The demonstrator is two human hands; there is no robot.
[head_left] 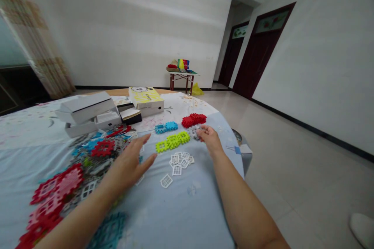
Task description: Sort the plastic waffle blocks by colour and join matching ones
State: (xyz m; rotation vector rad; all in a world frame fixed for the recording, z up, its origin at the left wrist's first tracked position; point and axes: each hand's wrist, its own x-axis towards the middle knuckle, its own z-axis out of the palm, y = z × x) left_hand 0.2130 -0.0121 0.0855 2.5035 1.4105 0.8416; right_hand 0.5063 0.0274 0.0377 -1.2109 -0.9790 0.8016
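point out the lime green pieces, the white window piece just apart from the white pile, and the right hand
Lime-green notched pieces (173, 141): head view, middle of the row
White window piece (166, 181): head view, middle of its lattice
Right hand (211, 139): head view, its back

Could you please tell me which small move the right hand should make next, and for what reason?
Probably the right hand should leave the grey pieces at its fingertips where they are: they lie beside the red pieces, and the green pieces and white pieces nearby are also grouped by colour. Whether it grips one is unclear.
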